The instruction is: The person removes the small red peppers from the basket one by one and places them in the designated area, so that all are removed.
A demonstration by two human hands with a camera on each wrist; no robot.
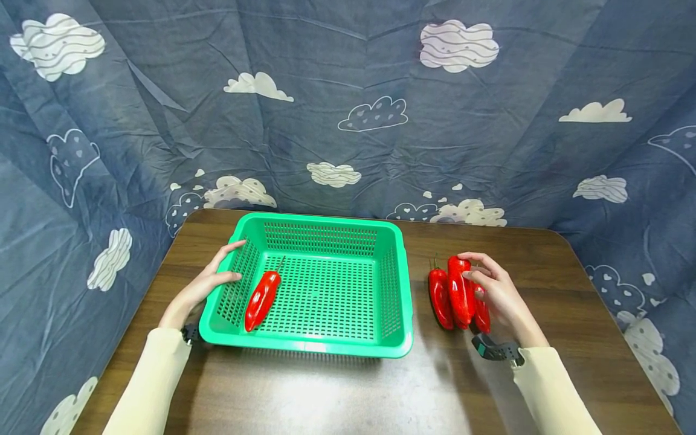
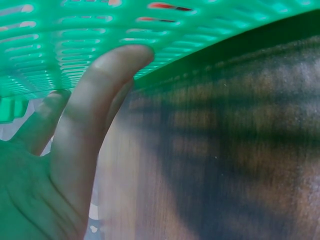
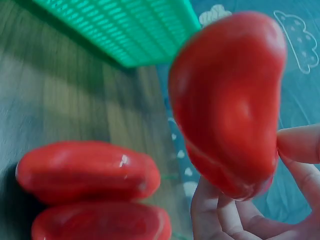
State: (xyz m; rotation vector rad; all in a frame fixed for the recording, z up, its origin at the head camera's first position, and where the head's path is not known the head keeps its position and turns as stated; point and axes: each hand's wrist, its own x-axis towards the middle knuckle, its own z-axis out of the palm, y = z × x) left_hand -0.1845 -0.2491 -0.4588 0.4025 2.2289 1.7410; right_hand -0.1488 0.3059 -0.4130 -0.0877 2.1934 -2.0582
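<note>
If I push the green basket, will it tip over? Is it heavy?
Probably not heavy for its size: the green basket has slots in its walls and floor. It likely won't tip, because it's wide and low. The red chili pepper inside looks rounded, so it might roll.

One green basket [image 1: 304, 345] and one bench [image 1: 576, 302]. At least four red peppers: one pepper [image 1: 263, 300] in the basket, one held pepper [image 1: 458, 296], and at least two loose peppers [image 1: 439, 299]; whether another lies beneath the held one is hidden. Two hands [image 1: 492, 287], two wristbands [image 1: 492, 350], two sleeves [image 1: 149, 380].
</note>
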